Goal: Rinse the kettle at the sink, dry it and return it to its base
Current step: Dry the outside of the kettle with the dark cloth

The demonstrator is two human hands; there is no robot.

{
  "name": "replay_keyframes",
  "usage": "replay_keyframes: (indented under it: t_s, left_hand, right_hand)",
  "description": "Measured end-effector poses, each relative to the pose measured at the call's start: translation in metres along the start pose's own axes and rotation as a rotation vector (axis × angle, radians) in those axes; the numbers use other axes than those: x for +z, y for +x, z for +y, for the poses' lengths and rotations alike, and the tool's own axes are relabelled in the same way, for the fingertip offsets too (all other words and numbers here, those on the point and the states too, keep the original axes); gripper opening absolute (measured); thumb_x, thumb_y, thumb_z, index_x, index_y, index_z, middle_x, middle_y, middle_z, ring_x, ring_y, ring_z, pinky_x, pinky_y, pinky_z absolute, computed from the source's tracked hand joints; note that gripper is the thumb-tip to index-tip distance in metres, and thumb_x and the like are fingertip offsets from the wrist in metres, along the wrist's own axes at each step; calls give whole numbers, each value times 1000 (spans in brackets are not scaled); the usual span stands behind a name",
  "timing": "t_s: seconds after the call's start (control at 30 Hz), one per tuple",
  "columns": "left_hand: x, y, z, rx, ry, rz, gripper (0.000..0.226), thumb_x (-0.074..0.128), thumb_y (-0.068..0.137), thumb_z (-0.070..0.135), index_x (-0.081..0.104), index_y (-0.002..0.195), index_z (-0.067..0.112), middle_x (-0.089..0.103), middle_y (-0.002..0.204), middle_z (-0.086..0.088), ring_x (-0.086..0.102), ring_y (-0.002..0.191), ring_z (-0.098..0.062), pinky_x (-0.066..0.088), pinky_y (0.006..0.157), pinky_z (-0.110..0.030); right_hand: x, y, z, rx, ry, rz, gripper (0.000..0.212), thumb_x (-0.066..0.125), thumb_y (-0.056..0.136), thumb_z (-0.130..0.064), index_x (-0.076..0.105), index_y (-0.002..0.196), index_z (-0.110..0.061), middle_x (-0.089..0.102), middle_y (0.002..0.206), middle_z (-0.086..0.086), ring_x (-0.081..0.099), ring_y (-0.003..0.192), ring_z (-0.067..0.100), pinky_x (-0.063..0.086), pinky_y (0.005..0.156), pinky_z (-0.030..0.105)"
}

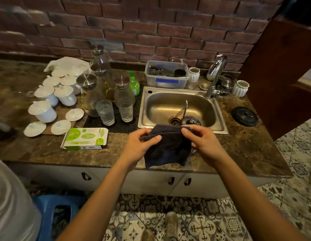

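I hold a dark navy cloth (168, 146) with both hands over the counter's front edge, just in front of the steel sink (219, 117). My left hand (140, 145) pinches its left top edge. My right hand (201, 141) pinches the right top corner. The cloth hangs folded between them. A small shiny bit shows under the cloth's right side; what it is cannot be told. No kettle body is clearly in view. A round black base (244, 116) lies on the counter right of the sink. A chrome tap (216, 73) stands at the sink's back right, with no water running.
In the sink, a round metal piece with a thin handle (189, 120) lies by the drain. Two glasses (106, 112) stand on a black mat left of the sink, with carafes, white lidded cups (43, 110), a green soap bottle (133, 84) and a green-white box (85, 138). A plastic tub (166, 79) sits behind the sink.
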State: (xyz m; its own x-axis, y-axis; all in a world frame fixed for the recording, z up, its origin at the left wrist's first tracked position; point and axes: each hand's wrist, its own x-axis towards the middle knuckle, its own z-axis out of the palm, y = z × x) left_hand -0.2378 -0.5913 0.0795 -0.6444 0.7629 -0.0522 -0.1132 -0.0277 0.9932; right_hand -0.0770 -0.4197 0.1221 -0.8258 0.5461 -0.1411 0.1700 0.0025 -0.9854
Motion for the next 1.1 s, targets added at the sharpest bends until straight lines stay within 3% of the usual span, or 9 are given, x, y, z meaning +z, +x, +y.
replay_keyframes:
  t_s: [0.17, 0.3, 0.37, 0.53, 0.8, 0.87, 0.93, 1.03, 1.1]
  left_hand:
    - [-13, 5, 3, 4, 21, 15, 11, 81, 84, 11, 76, 84, 21, 74, 79, 4, 68, 77, -6, 53, 65, -19]
    - [-17, 16, 0, -28, 19, 84, 4, 79, 86, 12, 75, 87, 13, 73, 83, -2, 68, 79, -11, 55, 66, -23]
    - [-19, 24, -3, -45, 6, 129, 7, 79, 87, 13, 74, 90, 10, 75, 86, -4, 69, 80, -12, 56, 67, -24]
    - [-10, 46, -20, -80, -31, 222, 10, 78, 88, 13, 73, 93, 7, 73, 91, -18, 68, 81, -22, 53, 70, -38]
    - [40, 85, -68, -147, 15, 246, 16, 83, 82, 17, 72, 74, 25, 70, 69, 6, 63, 64, -10, 47, 61, -29]
    - [58, 89, -80, -103, 63, 223, 14, 83, 80, 24, 73, 76, 32, 72, 78, 12, 65, 72, -3, 48, 68, -20]
    - [71, 91, -89, -68, 84, 195, 8, 82, 76, 33, 74, 78, 34, 72, 104, 21, 67, 96, 3, 52, 79, -16]
    - [83, 93, -104, -91, 12, 63, 15, 72, 84, 41, 79, 87, 28, 57, 140, 20, 57, 128, -4, 55, 96, -29]
    - [84, 96, -110, -93, -65, 14, 26, 59, 92, 42, 79, 90, 27, 57, 146, 11, 53, 134, -10, 51, 102, -32]
  right_hand:
    - [-12, 34, -31, -30, -497, -195, 17, 68, 97, -29, 79, 110, -26, 78, 102, -3, 72, 101, 12, 59, 91, 37]
    - [-4, 78, -55, -118, -875, -349, 18, 64, 99, -27, 77, 111, -22, 75, 100, 1, 69, 95, 21, 55, 90, 46]
    - [0, 101, -63, -146, -1010, -404, 20, 63, 100, -29, 75, 113, -22, 74, 107, 3, 66, 102, 22, 53, 94, 48]
    - [5, 149, -63, -243, -1191, -515, 24, 60, 102, -24, 72, 120, -16, 72, 117, 7, 64, 107, 25, 50, 95, 46]
    - [-30, 203, -25, -292, -1216, -572, 19, 63, 98, -15, 74, 114, -13, 73, 114, 6, 65, 105, 25, 51, 92, 41]
    - [-44, 210, -13, -282, -1179, -580, 19, 64, 97, -15, 75, 113, -15, 73, 114, 4, 65, 106, 21, 52, 93, 39]
    - [-57, 213, -4, -285, -1150, -595, 17, 65, 97, -14, 75, 111, -16, 72, 111, 2, 65, 104, 19, 52, 93, 38]
    - [-74, 216, 6, -265, -1100, -625, 17, 64, 97, -13, 75, 109, -19, 71, 109, -1, 64, 103, 17, 53, 93, 40]
    - [-83, 215, 9, -246, -1056, -646, 17, 63, 97, -13, 74, 108, -21, 70, 108, -4, 64, 104, 15, 54, 94, 42]
